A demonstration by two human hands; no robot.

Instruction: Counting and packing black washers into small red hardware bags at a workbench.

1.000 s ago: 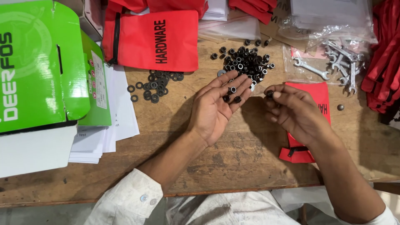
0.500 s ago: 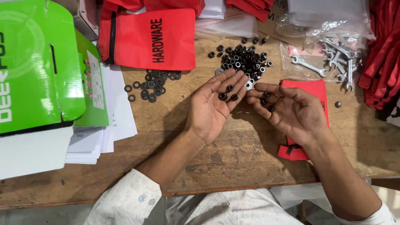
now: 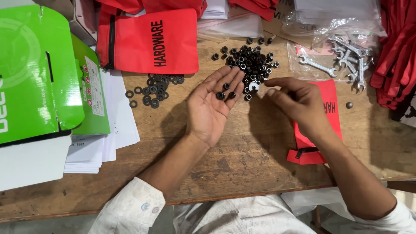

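Observation:
My left hand (image 3: 212,108) lies palm up on the wooden table (image 3: 242,160), fingers spread, with three small black nuts (image 3: 226,90) resting on the fingers. Just beyond its fingertips is a loose pile of black nuts (image 3: 250,65). My right hand (image 3: 299,102) hovers palm down to the right of that pile, fingertips reaching toward its near edge, above a small red zip pouch (image 3: 318,130). I cannot tell whether the right fingers pinch a nut.
A heap of black washers (image 3: 156,89) lies left of my left hand. A larger red pouch (image 3: 149,41) sits behind it. A green box (image 3: 39,73) rests on white papers (image 3: 108,130) at left. Small wrenches (image 3: 346,56) and clear bags lie at back right.
My right hand turned palm down and moved up toward the nut pile. My left hand stays open with fewer nuts visible on its fingers.

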